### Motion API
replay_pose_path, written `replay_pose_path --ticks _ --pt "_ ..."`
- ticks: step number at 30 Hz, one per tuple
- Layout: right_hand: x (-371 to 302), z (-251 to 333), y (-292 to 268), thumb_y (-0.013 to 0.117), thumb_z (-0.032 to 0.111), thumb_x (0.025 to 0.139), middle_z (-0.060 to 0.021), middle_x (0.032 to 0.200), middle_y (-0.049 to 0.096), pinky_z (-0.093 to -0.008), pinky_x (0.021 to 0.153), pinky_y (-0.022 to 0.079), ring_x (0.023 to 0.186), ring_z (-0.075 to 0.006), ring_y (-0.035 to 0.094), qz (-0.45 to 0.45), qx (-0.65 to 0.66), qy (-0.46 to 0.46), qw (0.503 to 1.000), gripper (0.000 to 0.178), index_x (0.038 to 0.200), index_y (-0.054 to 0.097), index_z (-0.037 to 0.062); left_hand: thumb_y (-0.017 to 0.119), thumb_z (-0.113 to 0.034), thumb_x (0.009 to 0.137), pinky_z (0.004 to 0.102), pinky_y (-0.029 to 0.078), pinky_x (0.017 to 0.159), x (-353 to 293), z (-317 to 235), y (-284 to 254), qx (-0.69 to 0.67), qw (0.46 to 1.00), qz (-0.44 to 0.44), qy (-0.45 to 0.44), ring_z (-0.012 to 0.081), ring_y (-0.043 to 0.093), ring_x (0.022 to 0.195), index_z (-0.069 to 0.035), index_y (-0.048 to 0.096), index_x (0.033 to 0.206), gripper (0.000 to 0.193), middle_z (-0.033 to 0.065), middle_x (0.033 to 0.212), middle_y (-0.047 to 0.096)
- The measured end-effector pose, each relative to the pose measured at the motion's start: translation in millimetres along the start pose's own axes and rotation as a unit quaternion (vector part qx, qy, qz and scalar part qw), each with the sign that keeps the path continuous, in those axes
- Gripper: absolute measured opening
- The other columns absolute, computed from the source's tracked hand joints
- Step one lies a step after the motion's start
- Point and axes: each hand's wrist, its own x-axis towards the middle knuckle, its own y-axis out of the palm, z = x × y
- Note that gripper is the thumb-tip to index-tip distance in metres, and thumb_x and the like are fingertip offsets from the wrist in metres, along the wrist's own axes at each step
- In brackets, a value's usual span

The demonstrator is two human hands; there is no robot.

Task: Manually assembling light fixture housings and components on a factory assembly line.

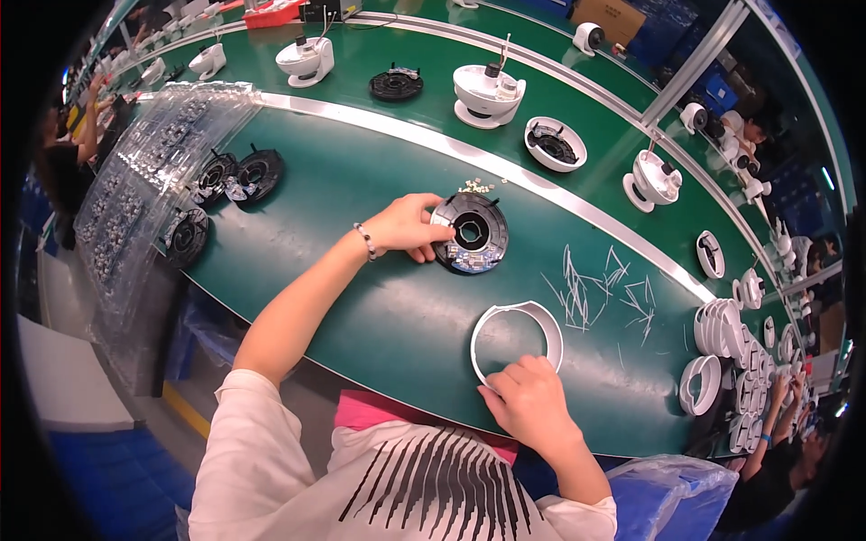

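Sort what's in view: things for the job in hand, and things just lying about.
In hand:
- black disc with circuit board, in the left hand
- white ring, in the right hand

Apparently lying about:
- thin white strips
- cardboard box

You are at a factory assembly line, and your green workbench (pixel 361 334) shows it: along its far side runs a long green line surface (pixel 415 50) with matching white housings (pixel 487 95) spaced out, at its left end lie clear plastic trays (pixel 171 162) of small parts, and past its right end another worker (pixel 762 494) sits.
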Motion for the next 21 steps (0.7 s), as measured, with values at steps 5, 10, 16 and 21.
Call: replay_pose_path --ticks 5,10,16,21 --pt "10.0 -0.1 -31.1 0.077 0.028 0.051 -0.0128 0.102 0.049 -0.0433 0.079 0.035 0.093 -0.0305 0.045 0.028 -0.019 0.104 0.994 0.066 0.105 0.049 0.0040 0.058 -0.038 0.078 0.0252 0.049 0.050 -14.4 -18.9 -18.5 0.121 0.987 0.081 -0.062 0.0142 0.059 0.064 0.003 0.054 0.096 0.045 0.0104 0.079 0.061" --pt "23.4 -19.2 -28.3 0.080 0.036 0.045 -0.0209 0.133 0.022 -0.0530 0.094 0.026 0.120 -0.0401 0.024 0.139 0.015 0.167 0.976 0.104 0.129 0.026 0.0051 0.058 -0.040 0.077 0.0234 0.048 0.052 8.3 4.5 -7.6 -0.025 0.995 -0.080 0.050 0.0129 0.058 0.071 0.002 0.053 0.104 0.050 0.0089 0.091 0.059" --pt "26.6 -38.9 -27.8 0.080 0.036 0.044 -0.0215 0.127 0.031 -0.0433 0.095 0.029 0.115 -0.0371 0.032 0.037 0.062 0.140 0.987 0.107 0.129 0.024 0.0001 0.061 -0.012 0.076 0.0238 0.048 0.049 25.9 24.4 9.4 -0.057 0.995 -0.036 0.071 0.0112 0.057 0.065 0.004 0.052 0.104 0.033 0.0092 0.088 0.060" --pt "37.3 -58.0 -36.0 0.080 0.019 0.047 -0.0180 0.129 0.030 -0.0408 0.091 0.038 0.117 -0.0275 0.036 -0.250 0.458 0.270 0.809 0.103 0.131 0.021 0.0039 0.051 -0.006 0.083 0.0255 0.053 0.053 2.9 13.5 31.1 -0.215 0.971 -0.034 0.101 0.0134 0.059 0.074 -0.001 0.042 0.101 0.021 0.0078 0.094 0.055"
